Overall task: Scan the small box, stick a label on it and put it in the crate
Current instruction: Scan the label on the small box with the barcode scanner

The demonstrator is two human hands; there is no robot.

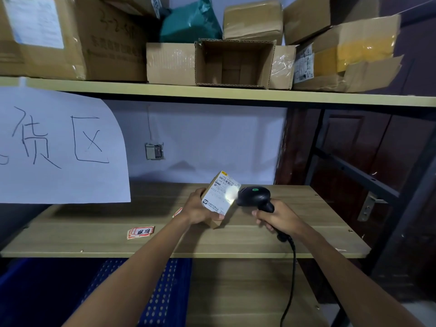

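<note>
The left hand [199, 208] grips 1 small brown cardboard box [218, 200] above the wooden shelf [306, 223]; the right hand [277, 219] grips 1 black corded scanner [254, 197] just right of it. 1 stack of red-bordered labels [140, 232] lies left.

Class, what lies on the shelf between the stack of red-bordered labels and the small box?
Another red-bordered label, partly hidden behind the left hand, in the head view.

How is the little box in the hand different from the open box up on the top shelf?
The small box is closed and wears a white printed label; the open box lies on its side, showing a bare, empty inside. The small box is held tilted in the left hand in front of the scanner; the open box rests on the top shelf, touched by no hand. The small box looks smaller. Both are brown cardboard.
</note>
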